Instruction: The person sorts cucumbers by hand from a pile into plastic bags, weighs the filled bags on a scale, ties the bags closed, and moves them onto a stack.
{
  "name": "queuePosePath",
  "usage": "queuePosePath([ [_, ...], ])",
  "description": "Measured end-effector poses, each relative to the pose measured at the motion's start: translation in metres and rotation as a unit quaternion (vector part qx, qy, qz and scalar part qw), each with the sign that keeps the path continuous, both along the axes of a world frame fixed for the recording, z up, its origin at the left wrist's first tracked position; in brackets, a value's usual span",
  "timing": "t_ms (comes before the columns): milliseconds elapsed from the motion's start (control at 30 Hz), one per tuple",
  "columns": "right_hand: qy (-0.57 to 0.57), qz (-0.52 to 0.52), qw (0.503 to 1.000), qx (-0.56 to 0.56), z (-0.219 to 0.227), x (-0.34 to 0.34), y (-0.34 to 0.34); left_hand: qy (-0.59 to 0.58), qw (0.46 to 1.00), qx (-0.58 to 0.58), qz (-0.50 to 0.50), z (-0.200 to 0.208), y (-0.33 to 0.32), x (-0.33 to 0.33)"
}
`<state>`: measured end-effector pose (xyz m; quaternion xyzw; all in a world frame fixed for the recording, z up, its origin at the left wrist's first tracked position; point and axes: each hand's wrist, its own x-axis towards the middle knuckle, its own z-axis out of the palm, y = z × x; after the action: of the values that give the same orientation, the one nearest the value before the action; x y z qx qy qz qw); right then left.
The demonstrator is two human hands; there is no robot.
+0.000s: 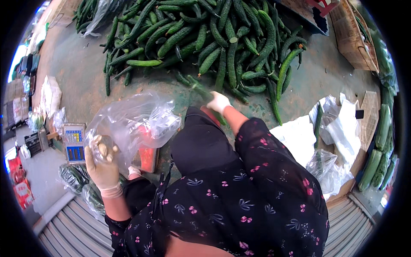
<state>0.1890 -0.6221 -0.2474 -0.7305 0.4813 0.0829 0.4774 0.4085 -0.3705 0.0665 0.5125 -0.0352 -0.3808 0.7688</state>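
Left hand [102, 165], gloved, clenched on the mouth of a clear plastic bag [132, 122], held up and open near left, above a red-orange scale platform [147, 157]. The bag looks empty or nearly so; contents cannot be told through the glare.

Right hand [218, 102], gloved, reaches far forward and grasps a cucumber [199, 89] at the near edge of the cucumber pile [214, 38]. The cucumber is blurred and just off the green floor [85, 73].

Judged progress: early for this bag. One cucumber is in hand and not yet at the bag. The pile on the floor is large, so most of the stock looks unbagged. Filled bags of cucumbers [81, 182] lie near left, beside the left forearm, so some bagging is done.

Packages and signs:
- Scale display unit [74, 143], near left: upright grey box with blue keypad panels; figures too small to tell.
- Brown cardboard box [353, 36], far right, open.
- White sacks and loose clear bags [338, 128], right, crumpled, beside a flat carton edge.
- Row of loose cucumbers [381, 150] along the right rim.
- Clear bag with cucumbers [96, 13], far left.
- Red printed packets [19, 180], near left rim; print not legible.
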Motion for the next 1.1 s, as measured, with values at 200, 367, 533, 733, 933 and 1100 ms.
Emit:
queuePosePath([
  [200,-0.236,-0.173,0.934,0.203,0.022,-0.087,-0.006,-0.051,0.992,-0.04,-0.105,0.003,-0.017,-0.001],
  [367,-0.368,-0.246,0.868,0.225,0.094,-0.121,-0.031,-0.049,0.989,-0.064,-0.124,0.031,-0.055,-0.011],
  [533,-0.621,-0.222,0.722,0.208,0.212,-0.131,-0.061,-0.084,0.963,-0.125,-0.222,0.071,-0.11,-0.038],
  [733,-0.802,-0.071,0.591,0.052,0.333,-0.131,-0.077,-0.074,0.895,-0.253,-0.361,0.128,-0.135,-0.083],
  [933,-0.762,0.06,0.644,-0.036,0.399,-0.107,-0.05,-0.015,0.881,-0.235,-0.411,0.142,-0.128,-0.144],
  [1100,-0.548,0.092,0.831,-0.027,0.322,-0.062,-0.036,0.097,0.879,-0.248,-0.395,0.151,-0.111,-0.144],
])
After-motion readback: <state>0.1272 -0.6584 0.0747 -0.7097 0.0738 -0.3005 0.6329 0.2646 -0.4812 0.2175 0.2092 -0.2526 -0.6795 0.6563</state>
